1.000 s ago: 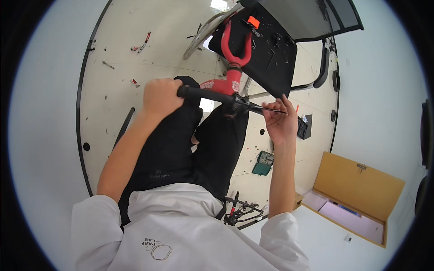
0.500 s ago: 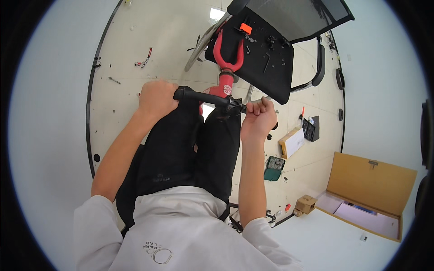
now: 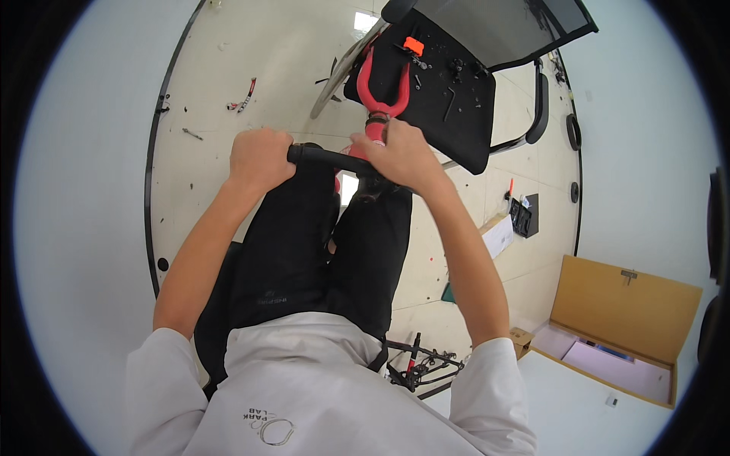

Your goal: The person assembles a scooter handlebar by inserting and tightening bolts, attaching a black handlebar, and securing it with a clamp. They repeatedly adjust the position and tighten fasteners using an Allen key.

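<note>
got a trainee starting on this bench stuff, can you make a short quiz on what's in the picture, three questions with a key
1. Which hand grips the black handlebar farther from the two-pronged fork?
2. True or false: the orange object lies on the floor.
3. What colour is the fork?
a) green
b) red
c) white

Key
1. The left hand; the right hand is nearer the fork.
2. False: it lies on the black chair seat.
3. b) red
</note>
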The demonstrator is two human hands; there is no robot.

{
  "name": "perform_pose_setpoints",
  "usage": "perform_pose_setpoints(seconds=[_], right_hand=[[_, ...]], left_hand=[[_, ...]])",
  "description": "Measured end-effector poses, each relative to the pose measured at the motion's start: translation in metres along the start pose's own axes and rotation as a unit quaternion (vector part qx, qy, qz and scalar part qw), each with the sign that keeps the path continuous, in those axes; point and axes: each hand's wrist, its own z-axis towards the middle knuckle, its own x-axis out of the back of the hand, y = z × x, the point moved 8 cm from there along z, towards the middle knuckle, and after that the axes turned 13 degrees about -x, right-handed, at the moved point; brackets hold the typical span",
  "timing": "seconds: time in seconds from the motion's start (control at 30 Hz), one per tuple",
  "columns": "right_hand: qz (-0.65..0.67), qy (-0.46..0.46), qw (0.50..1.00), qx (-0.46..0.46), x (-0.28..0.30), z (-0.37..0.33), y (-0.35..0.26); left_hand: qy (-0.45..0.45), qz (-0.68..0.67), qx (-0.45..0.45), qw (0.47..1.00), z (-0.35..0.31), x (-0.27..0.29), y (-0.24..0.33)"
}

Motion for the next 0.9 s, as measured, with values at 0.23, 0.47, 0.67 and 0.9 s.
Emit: perform_pose_setpoints(seconds=[0.23, 0.47, 0.67, 0.9], right_hand=[[-0.097, 0.125, 0.982, 0.100, -0.024, -0.060, -0.048], [0.046, 0.223, 0.927, 0.299, -0.009, -0.143, -0.030], [0.110, 0.228, 0.933, 0.254, -0.003, -0.170, 0.027], [0.196, 0.245, 0.942, 0.116, 0.001, -0.184, 0.086]], left_hand=[[-0.052, 0.007, 0.041, 0.998, 0.000, 0.000, -0.004], [-0.046, 0.022, 0.048, 0.998, -0.001, 0.006, -0.003], [-0.031, 0.021, 0.008, 0.999, 0.004, 0.003, -0.002], [0.013, 0.011, -0.036, 0.999, 0.003, 0.007, 0.003]])
